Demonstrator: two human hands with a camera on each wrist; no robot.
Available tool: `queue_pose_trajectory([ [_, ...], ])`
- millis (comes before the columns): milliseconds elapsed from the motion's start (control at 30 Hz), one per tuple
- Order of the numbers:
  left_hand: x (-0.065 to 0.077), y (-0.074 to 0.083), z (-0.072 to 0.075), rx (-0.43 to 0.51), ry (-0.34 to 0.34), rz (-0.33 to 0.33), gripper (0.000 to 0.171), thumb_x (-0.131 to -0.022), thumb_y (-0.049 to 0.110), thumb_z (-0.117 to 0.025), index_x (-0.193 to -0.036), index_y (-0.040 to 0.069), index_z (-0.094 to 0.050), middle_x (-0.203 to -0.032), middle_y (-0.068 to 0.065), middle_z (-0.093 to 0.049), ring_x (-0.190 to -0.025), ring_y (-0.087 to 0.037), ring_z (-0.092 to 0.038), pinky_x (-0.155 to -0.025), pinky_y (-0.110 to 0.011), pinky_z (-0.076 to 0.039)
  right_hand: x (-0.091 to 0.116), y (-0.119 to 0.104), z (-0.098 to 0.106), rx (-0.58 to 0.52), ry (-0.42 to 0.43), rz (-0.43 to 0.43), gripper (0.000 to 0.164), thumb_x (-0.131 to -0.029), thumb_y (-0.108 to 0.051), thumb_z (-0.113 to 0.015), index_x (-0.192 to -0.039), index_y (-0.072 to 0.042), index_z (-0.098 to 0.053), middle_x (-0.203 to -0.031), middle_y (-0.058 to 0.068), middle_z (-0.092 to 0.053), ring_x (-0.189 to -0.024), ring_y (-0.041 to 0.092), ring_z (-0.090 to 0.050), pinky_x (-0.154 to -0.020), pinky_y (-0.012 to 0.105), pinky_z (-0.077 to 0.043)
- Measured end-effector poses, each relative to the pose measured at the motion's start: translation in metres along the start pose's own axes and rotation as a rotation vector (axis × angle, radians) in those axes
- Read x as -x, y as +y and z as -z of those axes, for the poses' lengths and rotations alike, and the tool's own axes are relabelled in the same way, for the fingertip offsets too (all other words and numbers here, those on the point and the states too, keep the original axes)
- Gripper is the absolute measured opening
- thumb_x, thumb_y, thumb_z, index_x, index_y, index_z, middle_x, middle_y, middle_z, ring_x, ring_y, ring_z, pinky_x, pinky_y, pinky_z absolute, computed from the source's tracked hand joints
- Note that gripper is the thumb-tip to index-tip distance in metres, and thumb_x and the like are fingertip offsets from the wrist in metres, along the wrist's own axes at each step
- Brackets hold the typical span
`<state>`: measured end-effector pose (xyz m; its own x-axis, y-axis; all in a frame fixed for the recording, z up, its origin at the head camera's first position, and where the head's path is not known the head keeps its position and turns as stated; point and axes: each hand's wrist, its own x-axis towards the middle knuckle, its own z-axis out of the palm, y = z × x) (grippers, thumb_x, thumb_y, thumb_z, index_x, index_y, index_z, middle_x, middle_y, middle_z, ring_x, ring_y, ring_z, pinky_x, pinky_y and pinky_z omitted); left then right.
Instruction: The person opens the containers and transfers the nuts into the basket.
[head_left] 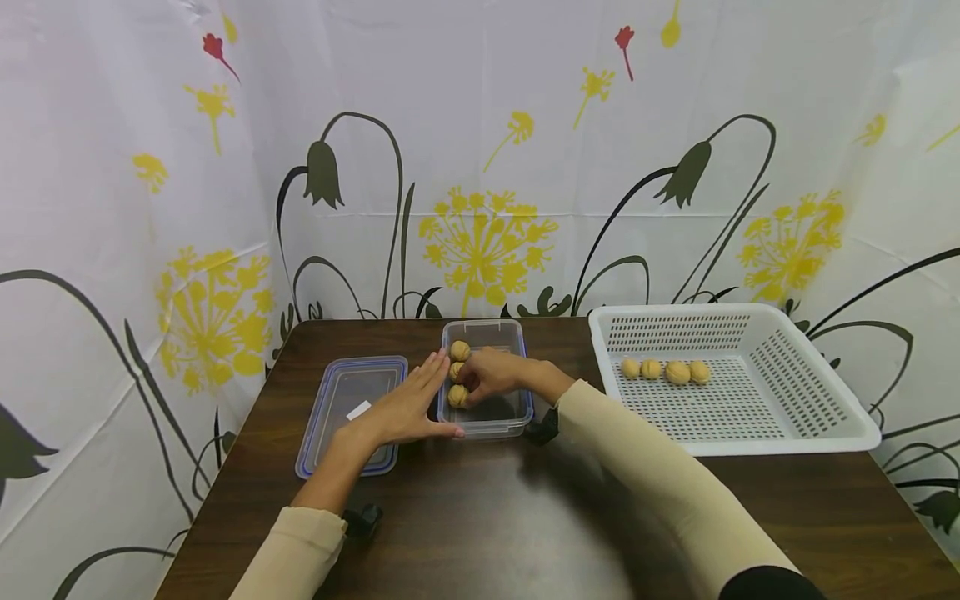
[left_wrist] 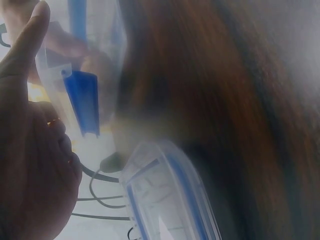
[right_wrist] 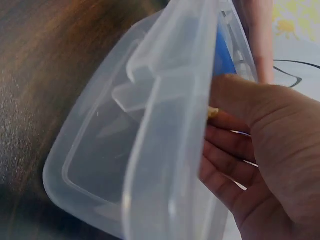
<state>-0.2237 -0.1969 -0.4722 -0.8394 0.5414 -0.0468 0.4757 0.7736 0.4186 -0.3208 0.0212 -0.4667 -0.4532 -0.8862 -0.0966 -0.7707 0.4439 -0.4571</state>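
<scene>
A clear plastic box (head_left: pixel 495 429) stands on the table with three walnuts (head_left: pixel 460 351) in a row along its left side. Inside it, my right hand (head_left: pixel 497 372) pinches the middle walnut (head_left: pixel 455 372); in the right wrist view a small bit of that walnut (right_wrist: pixel 213 112) shows between thumb and fingers, the rest hidden. My left hand (head_left: pixel 405 407) lies along the left wall of the box, fingers straight and thumb spread at the near corner. In the left wrist view the blue strip (left_wrist: pixel 84 102) on the box is beside this hand.
Left of the box lies a clear lid (head_left: pixel 341 392) with a blue seal and a white label. A white perforated basket (head_left: pixel 795 446) stands on the right, with several walnuts (head_left: pixel 677 372) in it. Behind the dark wooden table (head_left: pixel 465 533) hangs a flower-patterned curtain (head_left: pixel 480 100).
</scene>
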Motion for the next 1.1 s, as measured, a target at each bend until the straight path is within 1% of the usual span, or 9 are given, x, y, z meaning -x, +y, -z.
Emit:
queue_pose_trajectory([
  [200,0.001,0.001,0.001,0.003,-0.001,0.007,0.125,-0.088,0.063,-0.079,-0.168,-0.004,-0.009,-0.177,-0.020,-0.001,-0.164,-0.039,-0.003,-0.131,-0.058,-0.012,0.000,0.000,-0.004,0.017,0.039,0.021,0.033,-0.089,-0.017,-0.086,-0.116,-0.001,-0.079,-0.101,0.007,-0.082,-0.088,0.012,-0.076,-0.081,0.019,-0.058],
  [400,0.002,0.001,0.001,0.000,0.002,-0.004,0.125,-0.088,0.065,-0.078,-0.167,-0.004,-0.010,-0.177,-0.022,-0.002,-0.163,-0.040,-0.004,-0.130,-0.060,-0.013,0.000,0.001,-0.007,0.016,0.057,0.035,0.032,-0.088,-0.019,-0.088,-0.113,-0.001,-0.080,-0.096,0.005,-0.082,-0.081,0.007,-0.073,-0.077,0.017,-0.056],
  [567,0.001,0.001,0.001,0.000,0.000,0.002,0.124,-0.089,0.064,-0.077,-0.168,-0.004,-0.010,-0.177,-0.021,-0.001,-0.164,-0.040,-0.003,-0.130,-0.060,-0.013,0.000,0.001,-0.008,0.030,0.064,0.042,0.030,-0.087,-0.018,-0.088,-0.112,-0.003,-0.081,-0.094,0.004,-0.081,-0.078,0.006,-0.070,-0.074,0.018,-0.055],
  [733,0.001,0.002,0.001,0.005,0.001,0.003,0.124,-0.089,0.062,-0.079,-0.167,-0.005,-0.010,-0.177,-0.021,-0.001,-0.164,-0.040,-0.003,-0.130,-0.060,-0.013,0.002,0.001,-0.007,0.023,0.050,0.058,0.029,-0.087,-0.014,-0.087,-0.112,-0.002,-0.081,-0.095,0.005,-0.081,-0.081,0.008,-0.072,-0.076,0.017,-0.056],
  [933,0.001,0.001,-0.001,-0.006,-0.005,0.006,0.123,-0.089,0.062,-0.078,-0.167,-0.005,-0.009,-0.177,-0.021,-0.001,-0.164,-0.040,-0.004,-0.131,-0.058,-0.013,0.004,0.001,-0.003,-0.029,-0.016,0.060,0.030,-0.088,-0.011,-0.086,-0.115,-0.002,-0.080,-0.101,0.006,-0.082,-0.088,0.009,-0.076,-0.079,0.016,-0.057],
  [1100,0.000,0.002,-0.001,0.003,-0.013,0.018,0.124,-0.090,0.063,-0.077,-0.168,-0.004,-0.008,-0.177,-0.020,0.001,-0.164,-0.037,-0.002,-0.131,-0.057,-0.012,0.011,0.003,0.005,-0.042,-0.018,0.090,0.029,-0.087,-0.007,-0.084,-0.115,-0.002,-0.079,-0.103,0.006,-0.081,-0.090,0.011,-0.077,-0.081,0.019,-0.059],
])
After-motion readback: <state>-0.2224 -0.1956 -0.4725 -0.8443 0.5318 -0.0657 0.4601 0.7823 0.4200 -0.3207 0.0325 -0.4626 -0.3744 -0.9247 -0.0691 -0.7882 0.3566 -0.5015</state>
